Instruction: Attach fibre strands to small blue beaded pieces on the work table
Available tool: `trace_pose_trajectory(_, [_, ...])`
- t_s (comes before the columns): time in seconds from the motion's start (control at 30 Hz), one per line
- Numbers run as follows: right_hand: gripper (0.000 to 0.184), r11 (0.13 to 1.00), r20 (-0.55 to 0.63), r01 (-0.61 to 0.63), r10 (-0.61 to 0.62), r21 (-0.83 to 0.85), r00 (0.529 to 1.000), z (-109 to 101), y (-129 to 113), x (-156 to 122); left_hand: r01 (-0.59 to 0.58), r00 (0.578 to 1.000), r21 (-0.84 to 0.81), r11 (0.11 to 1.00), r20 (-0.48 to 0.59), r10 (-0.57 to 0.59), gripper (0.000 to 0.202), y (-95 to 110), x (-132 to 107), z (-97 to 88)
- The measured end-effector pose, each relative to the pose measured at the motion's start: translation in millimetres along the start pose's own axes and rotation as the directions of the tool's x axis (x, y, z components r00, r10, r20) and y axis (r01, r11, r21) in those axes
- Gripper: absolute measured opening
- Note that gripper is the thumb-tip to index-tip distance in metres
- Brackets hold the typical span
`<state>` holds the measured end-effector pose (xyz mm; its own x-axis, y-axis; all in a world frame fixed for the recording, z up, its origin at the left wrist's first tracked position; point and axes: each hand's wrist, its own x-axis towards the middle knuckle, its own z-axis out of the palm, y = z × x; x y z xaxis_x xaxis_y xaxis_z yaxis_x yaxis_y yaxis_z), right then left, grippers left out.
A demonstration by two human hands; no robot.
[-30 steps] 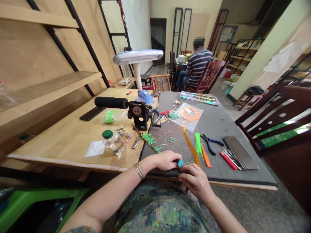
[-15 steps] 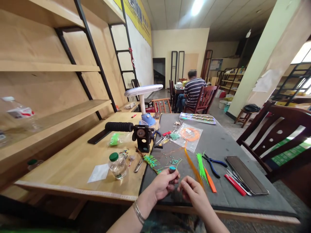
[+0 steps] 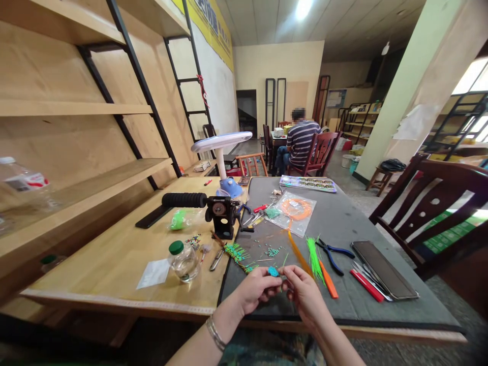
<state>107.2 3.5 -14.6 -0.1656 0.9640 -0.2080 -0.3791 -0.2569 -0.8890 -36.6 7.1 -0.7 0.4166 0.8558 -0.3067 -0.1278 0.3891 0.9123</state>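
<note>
over the grey mat (image 3: 336, 218), left hand (image 3: 257, 288) in tight pinch on blue piece (image 3: 273, 271), right hand (image 3: 304, 290) with fingertips together, hold unclear

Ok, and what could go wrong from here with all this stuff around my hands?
The small blue piece sits at the fingertips of your left hand, so it could slip out.

The loose beads lie on the grey mat just beyond your hands, with nothing around them; a brush might scatter them.

The green-capped bottle stands to the left, so a wide swing of that arm might tip it, though its cap is on.
</note>
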Motion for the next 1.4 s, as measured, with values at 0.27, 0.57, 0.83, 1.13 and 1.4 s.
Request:
trace_pose_trajectory(0.27, [0.037,0.998,-0.103,0.053,-0.057,-0.037,0.993,5.7,-7.7,2.1,0.013,1.0,-0.037,0.999,-0.006,-0.013,0.027,-5.9,-4.0,1.4])
trace_pose_trajectory(0.57, [0.036,0.996,-0.077,0.085,-0.088,-0.041,0.993,5.8,-5.5,2.0,-0.008,1.0,-0.226,0.974,-0.01,0.006,0.029,-14.6,-4.2,-4.9])
trace_pose_trajectory(0.83, [0.045,0.984,0.107,0.015,0.004,-0.176,0.994,-6.2,12.3,-6.4,0.0,0.996,-0.451,0.893,-0.079,-0.039,0.024,-20.9,2.5,-11.7])
trace_pose_trajectory(1.13, [0.049,0.971,0.175,0.025,0.018,-0.24,0.984,5.5,12.9,-8.1,0.012,0.997,-0.483,0.876,-0.056,-0.044,0.02,-25.9,8.6,-18.0])
trace_pose_trajectory(1.4, [0.045,0.948,0.151,0.035,0.014,-0.317,0.988,8.4,14.7,-9.3,0.015,0.998,-0.515,0.857,-0.042,-0.043,0.02,-25.8,5.7,-18.8])
